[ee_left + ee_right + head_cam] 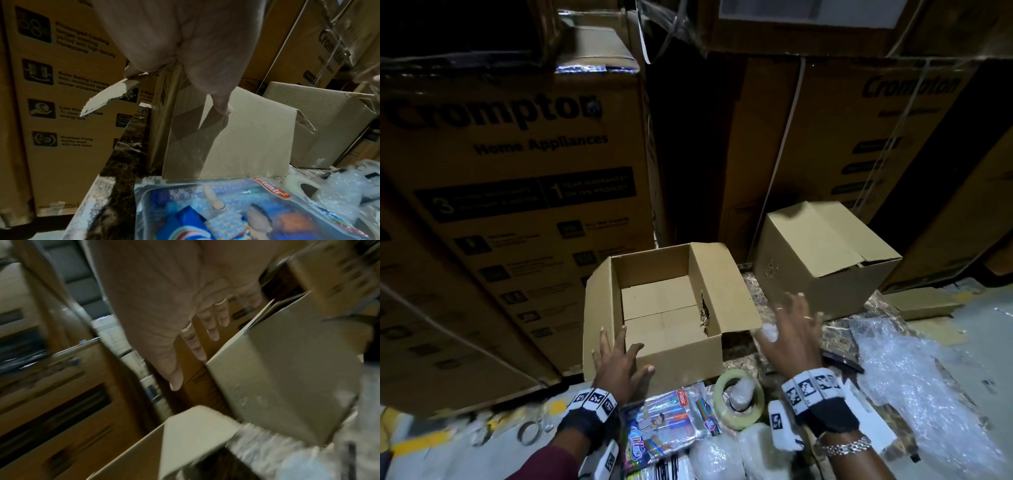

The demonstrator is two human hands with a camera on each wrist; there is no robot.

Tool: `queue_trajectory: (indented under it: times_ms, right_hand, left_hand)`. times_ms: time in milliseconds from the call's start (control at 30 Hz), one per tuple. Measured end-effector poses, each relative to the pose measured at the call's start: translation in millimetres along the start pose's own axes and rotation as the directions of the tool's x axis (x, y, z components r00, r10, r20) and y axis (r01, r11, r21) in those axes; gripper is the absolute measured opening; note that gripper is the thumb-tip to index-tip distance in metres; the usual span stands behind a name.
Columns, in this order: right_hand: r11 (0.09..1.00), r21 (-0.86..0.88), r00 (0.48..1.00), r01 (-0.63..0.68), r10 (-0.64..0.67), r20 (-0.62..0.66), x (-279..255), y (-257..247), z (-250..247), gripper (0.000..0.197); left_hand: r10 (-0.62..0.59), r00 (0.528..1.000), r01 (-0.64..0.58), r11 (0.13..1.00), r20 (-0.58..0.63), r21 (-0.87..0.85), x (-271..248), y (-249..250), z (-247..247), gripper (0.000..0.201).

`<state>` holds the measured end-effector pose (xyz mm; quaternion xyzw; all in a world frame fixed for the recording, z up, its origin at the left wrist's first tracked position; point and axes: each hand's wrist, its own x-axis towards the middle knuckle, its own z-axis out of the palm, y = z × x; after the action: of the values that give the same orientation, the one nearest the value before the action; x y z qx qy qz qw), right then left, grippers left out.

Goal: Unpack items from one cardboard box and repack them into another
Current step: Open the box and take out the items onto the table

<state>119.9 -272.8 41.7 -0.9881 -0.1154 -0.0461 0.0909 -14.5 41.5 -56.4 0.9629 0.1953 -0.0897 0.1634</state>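
Observation:
An open, empty cardboard box [681, 356] stands in the middle, flaps spread. A second cardboard box [822, 253] sits behind it to the right, top flaps folded over. My left hand [619, 356] lies with spread, straight fingers on the open box's near-left corner; in the left wrist view its thumb [222, 107] rests on the box's front wall [226, 138]. My right hand [791, 325] hovers open between the two boxes, holding nothing; in the blurred right wrist view its fingers [197, 345] fan out toward the second box [287, 378]. A small bubble-wrapped item [768, 332] lies beneath that hand.
Near me lie a Flair pen pack [671, 421], a tape roll [739, 401], bubble-wrapped bundles [722, 459] and loose bubble wrap [914, 387]. Tall Crompton cartons [510, 205] wall off the back and left. Small tape rolls [530, 431] lie at the lower left.

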Motion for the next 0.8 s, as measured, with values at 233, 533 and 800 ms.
queue_trajectory:
  times_ms: [233,533,800]
  right_hand:
    - [0.925,-0.141,0.825,-0.354,0.379,0.418,23.7,101.8,16.1,0.089]
    - [0.986,-0.123,0.859,-0.113,0.159,0.487,-17.9,104.0,79.0,0.028]
    - [0.969,-0.024,0.848,-0.247,0.228,0.478,-19.6,124.1,84.2,0.04]
  left_hand:
    - [-0.005,1.0,0.005,1.0,0.013,0.007,-0.6,7.3,-6.4,0.058]
    - [0.033,0.999,-0.033,0.997,-0.012,-0.068,-2.6,4.7,-5.0,0.058]
    - [0.036,0.999,-0.037,0.996,-0.01,-0.084,1.3,1.3,-1.2,0.059]
